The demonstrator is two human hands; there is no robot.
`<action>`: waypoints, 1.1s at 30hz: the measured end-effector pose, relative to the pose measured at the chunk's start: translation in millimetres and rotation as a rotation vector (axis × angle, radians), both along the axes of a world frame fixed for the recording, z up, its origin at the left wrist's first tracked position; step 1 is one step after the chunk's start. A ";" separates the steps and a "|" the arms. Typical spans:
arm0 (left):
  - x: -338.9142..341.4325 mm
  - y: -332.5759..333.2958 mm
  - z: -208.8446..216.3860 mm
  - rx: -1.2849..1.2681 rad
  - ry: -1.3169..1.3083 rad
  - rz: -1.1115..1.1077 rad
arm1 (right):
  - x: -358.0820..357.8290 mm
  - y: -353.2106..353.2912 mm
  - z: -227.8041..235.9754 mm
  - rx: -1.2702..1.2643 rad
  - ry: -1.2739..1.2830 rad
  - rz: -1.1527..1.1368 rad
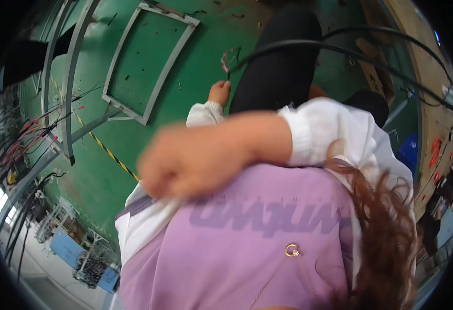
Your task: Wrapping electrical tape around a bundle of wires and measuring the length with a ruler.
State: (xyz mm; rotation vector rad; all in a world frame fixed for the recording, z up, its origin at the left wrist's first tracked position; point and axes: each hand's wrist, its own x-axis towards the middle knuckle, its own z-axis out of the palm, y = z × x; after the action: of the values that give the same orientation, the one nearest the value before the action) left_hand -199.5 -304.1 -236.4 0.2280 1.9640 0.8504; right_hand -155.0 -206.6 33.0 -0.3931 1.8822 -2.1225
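I look down my own front: a purple shirt (247, 243) under a white jacket (340, 129), with a black trouser leg (283, 57) above. My right hand (185, 160) crosses my chest, large and blurred. Its fingers curl at the jacket's edge, and the blur hides whether they grip it. My left hand (219, 93), in a white cuff, is lower down by my leg. It is closed at the end of a thin black cable (309, 44) that arcs away to the right. A few pink wire ends (225, 59) stick up just above it.
The green floor (195, 46) holds a grey metal frame (149, 62), grey rails (68, 77) at the left and a yellow-black stripe (107, 150). Bundles of red and black wires (19, 139) lie far left. A wooden board (428, 77) runs along the right.
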 end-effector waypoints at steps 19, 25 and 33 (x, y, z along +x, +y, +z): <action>-1.2 -2.7 151.2 0.400 0.481 -0.318 | 45.3 89.5 -123.7 0.996 0.017 -0.421; -11.1 -12.8 158.3 0.396 -0.373 -0.038 | 51.2 89.8 -118.8 0.794 0.045 -0.500; 19.9 -11.8 145.1 0.514 -1.016 0.185 | 61.7 86.4 -118.0 0.718 0.187 -0.661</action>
State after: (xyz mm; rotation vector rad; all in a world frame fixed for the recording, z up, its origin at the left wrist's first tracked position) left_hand -179.5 -315.9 -91.3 -0.0964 0.8126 1.2612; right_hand -93.4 -120.2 -85.0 0.2347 3.0060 -1.5448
